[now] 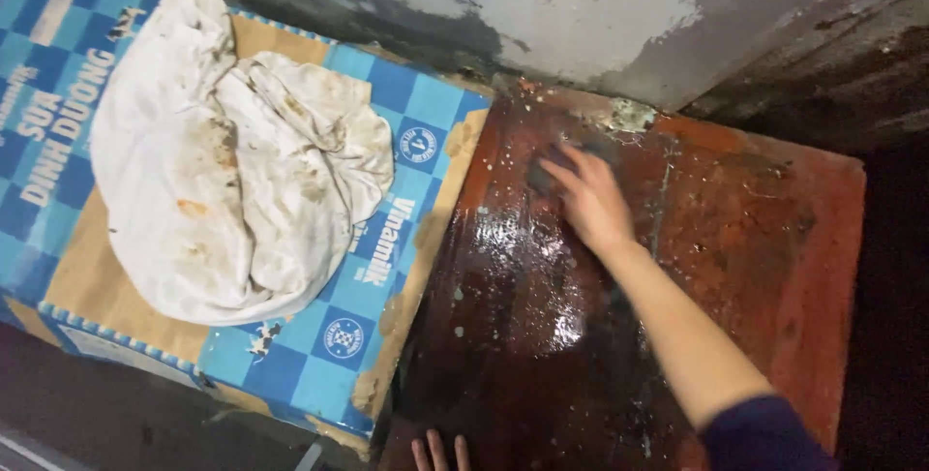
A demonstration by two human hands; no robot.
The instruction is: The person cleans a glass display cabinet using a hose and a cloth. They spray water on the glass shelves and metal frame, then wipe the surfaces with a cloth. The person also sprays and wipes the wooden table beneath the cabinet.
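Under the right hand [590, 202], at the far middle of the wet reddish-brown tabletop [774, 239], lies a dark pad [547, 169], blurred, of which only an edge shows past the fingers. That hand lies flat on it, palm down, fingers held loosely together and pointing to the far left; whether it pinches the pad or only presses it I cannot tell. Its bare forearm runs back to the near right, ending in a dark blue sleeve [764, 437]. Around the hand the tabletop shines with water and is dotted with white specks, with a pale scuffed patch just beyond the fingertips. At the near edge, three fingertips of the left hand [440, 452] rest on the wood, slightly spread; the remainder is out of view. Left of the tabletop, touching it, sits a blue-checked cardboard box [426, 132], worn at its edges. A crumpled, stained white cloth [223, 161] lies on the box. Behind runs a peeling grey wall [581, 6].
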